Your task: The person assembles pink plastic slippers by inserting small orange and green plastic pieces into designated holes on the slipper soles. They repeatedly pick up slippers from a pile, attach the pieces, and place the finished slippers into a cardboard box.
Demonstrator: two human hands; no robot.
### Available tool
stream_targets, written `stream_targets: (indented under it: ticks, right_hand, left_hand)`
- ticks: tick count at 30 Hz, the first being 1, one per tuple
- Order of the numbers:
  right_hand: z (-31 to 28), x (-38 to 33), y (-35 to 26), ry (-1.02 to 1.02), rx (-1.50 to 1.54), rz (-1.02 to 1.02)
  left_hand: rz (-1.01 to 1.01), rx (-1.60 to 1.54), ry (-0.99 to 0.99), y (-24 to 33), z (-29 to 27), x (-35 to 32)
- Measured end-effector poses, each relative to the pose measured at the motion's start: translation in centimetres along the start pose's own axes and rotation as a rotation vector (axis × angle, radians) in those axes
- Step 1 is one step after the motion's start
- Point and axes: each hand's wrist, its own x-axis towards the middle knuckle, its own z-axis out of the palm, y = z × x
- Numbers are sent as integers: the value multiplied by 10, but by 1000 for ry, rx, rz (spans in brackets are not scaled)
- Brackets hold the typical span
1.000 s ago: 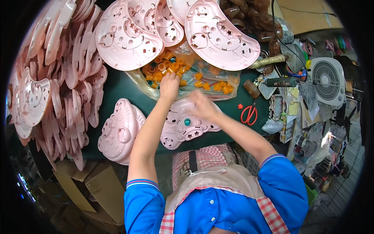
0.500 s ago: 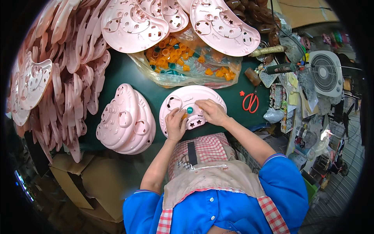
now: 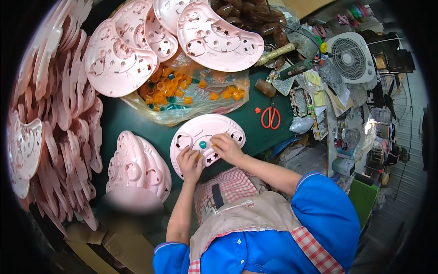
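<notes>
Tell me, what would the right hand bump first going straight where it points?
Probably the green cap on the pink plastic panel, just ahead of the right hand, though depth is unclear.

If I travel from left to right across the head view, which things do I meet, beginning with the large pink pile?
Large pink pile, smaller pink stack, left hand, right hand, scissors, fan.

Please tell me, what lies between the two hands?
In the head view, a round green piece on the pink panel lies between the left hand and right hand.
</notes>
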Motion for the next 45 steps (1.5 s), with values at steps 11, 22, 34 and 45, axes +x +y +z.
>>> stream_targets:
  ticks: [11, 22, 34, 45]
  right_hand:
    - [-125, 173, 95, 674, 82, 283]
    - [-238, 391, 290, 907, 45, 955]
    - [-104, 63, -40, -39, 874, 671]
    - [-32, 2, -10, -114, -185, -124]
  left_hand:
    - [-49, 84, -150, 26, -10, 16]
    - [-88, 122, -99, 29, 10, 49]
    - [-145, -70, 203, 76, -16, 33]
    - [-187, 163, 84, 30, 8, 11]
